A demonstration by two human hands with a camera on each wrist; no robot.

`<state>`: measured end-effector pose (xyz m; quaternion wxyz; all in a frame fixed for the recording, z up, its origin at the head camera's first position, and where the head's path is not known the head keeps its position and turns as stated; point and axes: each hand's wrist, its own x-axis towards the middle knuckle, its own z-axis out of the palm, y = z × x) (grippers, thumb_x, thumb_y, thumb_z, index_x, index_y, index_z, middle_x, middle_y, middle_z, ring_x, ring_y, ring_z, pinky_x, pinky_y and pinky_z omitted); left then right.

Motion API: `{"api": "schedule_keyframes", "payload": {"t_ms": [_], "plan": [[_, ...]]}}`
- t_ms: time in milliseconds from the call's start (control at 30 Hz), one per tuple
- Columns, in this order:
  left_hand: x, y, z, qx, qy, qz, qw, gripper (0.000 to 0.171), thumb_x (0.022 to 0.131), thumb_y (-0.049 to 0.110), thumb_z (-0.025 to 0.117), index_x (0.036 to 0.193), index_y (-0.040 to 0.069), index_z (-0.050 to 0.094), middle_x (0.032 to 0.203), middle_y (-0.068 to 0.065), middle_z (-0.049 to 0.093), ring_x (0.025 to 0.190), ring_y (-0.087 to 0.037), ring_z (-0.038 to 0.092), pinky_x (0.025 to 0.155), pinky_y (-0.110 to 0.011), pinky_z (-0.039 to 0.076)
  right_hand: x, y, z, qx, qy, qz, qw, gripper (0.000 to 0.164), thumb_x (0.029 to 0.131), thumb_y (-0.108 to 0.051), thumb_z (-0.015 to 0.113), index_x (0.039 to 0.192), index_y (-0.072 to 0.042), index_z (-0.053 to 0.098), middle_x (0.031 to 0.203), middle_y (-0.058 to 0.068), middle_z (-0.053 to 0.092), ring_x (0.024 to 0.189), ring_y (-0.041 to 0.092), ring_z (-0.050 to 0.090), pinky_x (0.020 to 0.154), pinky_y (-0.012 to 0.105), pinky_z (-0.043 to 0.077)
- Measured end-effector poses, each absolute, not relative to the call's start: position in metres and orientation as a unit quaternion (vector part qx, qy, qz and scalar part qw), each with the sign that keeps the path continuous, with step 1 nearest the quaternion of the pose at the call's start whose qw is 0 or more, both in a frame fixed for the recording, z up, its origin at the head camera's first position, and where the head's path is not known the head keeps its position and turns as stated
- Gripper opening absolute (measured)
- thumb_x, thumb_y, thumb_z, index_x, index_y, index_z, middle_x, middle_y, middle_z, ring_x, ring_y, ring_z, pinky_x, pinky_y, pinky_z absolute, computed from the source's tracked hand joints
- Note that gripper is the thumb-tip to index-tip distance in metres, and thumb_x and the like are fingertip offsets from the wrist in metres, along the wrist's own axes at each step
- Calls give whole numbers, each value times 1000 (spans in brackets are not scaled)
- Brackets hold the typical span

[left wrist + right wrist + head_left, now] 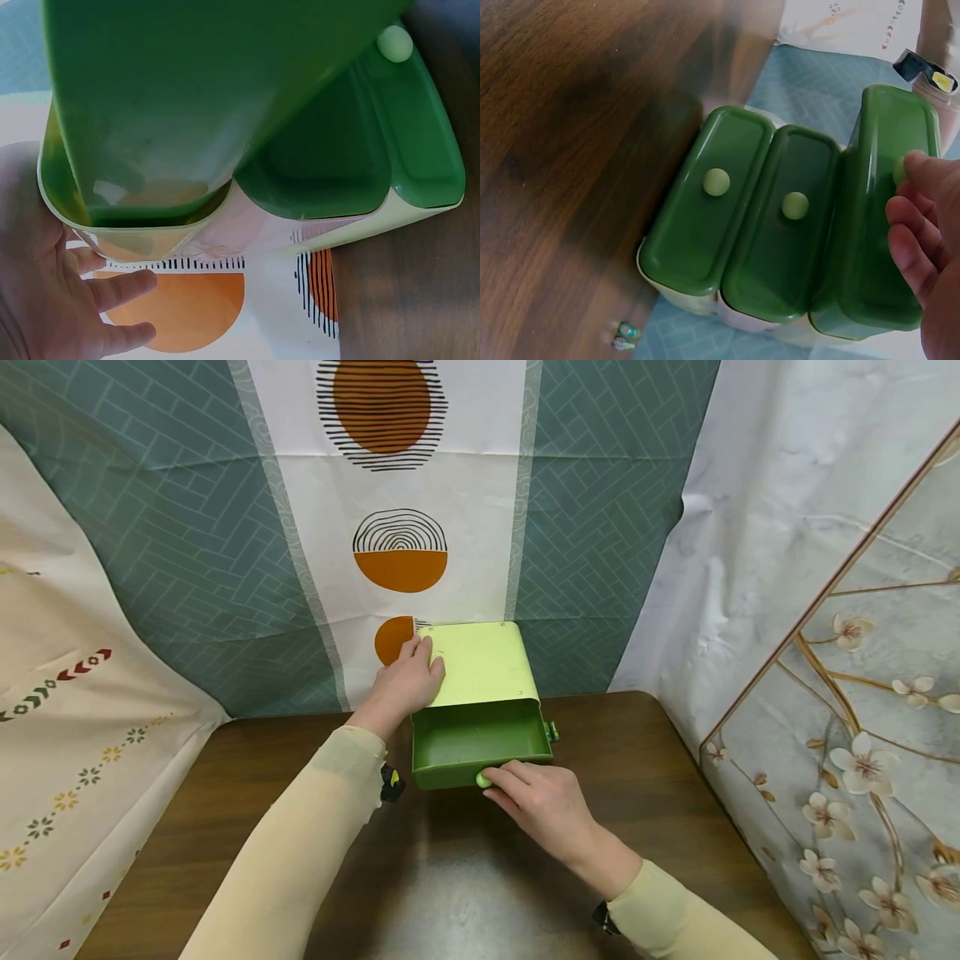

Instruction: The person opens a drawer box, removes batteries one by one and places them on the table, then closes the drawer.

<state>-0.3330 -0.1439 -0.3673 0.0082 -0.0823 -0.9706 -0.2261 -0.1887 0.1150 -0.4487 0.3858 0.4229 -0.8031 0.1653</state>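
With your right hand (542,802) you are pinching the pale-green round knob (483,780) of the top drawer (480,735), which is standing partway out of the cabinet (487,662) on the wooden table (255,793). Your left hand (407,680) is resting at the cabinet's upper left edge, its fingers loosely extended and gripping nothing, presumably steadying the body against the drawer's pull.

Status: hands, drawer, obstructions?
Left hand on cabinet; right hand pinching knob. Top drawer partly open. Small green items beside cabinet, outside drawer's path.
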Motion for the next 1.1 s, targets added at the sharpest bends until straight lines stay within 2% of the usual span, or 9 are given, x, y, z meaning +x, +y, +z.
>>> {"api": "schedule_keyframes", "payload": {"t_ms": [367, 667, 1100], "plan": [[-331, -145, -365, -86, -971, -225, 4, 72, 119, 46, 24, 178, 8, 13, 184, -16, 8, 159, -46, 36, 125, -70, 27, -192, 108, -448, 417, -801, 161, 398, 30, 85, -17, 98, 111, -16, 82, 91, -9, 73, 71, 8, 71, 60, 28, 58], [-333, -144, -362, -89, -975, -203, -3, 72, 119, 46, 23, 178, 7, 13, 184, -18, 9, 156, -49, 39, 124, -72, 27, -197, 107, -445, 406, -806, 155, 401, 26, 89, -20, 95, 112, -17, 82, 91, -9, 73, 69, 8, 70, 57, 27, 56], [-333, -146, -362, -94, -972, -214, 2, 72, 118, 46, 25, 178, 6, 16, 183, -18, 12, 158, -48, 37, 124, -72, 27, -211, 106, -439, 395, -827, 154, 370, 31, 90, -21, 95, 117, -18, 81, 98, -8, 75, 77, 8, 73, 59, 28, 57]]}}
